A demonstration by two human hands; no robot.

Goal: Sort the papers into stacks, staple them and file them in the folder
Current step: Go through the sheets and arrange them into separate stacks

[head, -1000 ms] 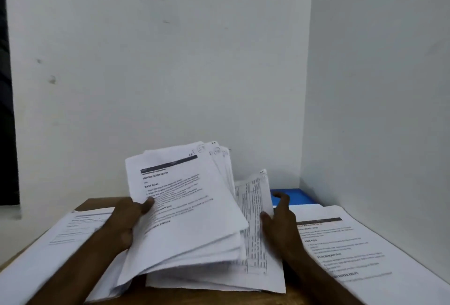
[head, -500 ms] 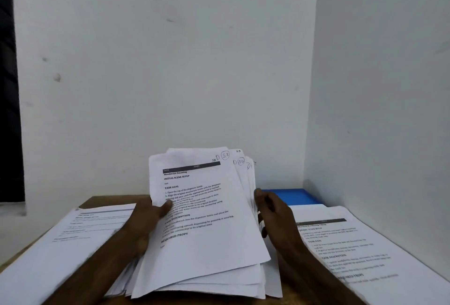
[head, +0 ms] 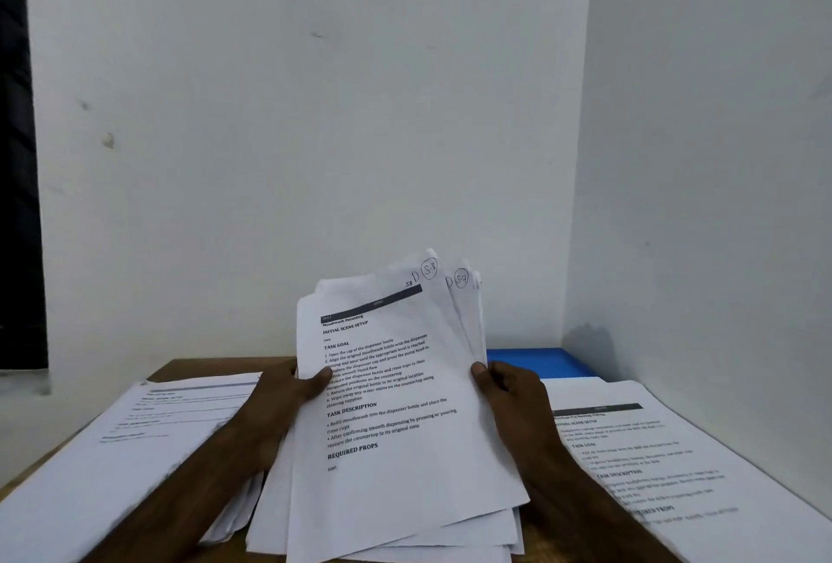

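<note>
Gripping a fanned sheaf of printed papers by both side edges, a person holds it tilted up over the middle of the wooden surface. The left hand pinches the left edge, thumb laid across the top page; the right hand curls round the right edge. Two circled handwritten marks show on the fanned top corners. Two more piles lie flat: a left stack and a right stack. One blue folder lies behind the right stack, where two white walls meet.
</note>
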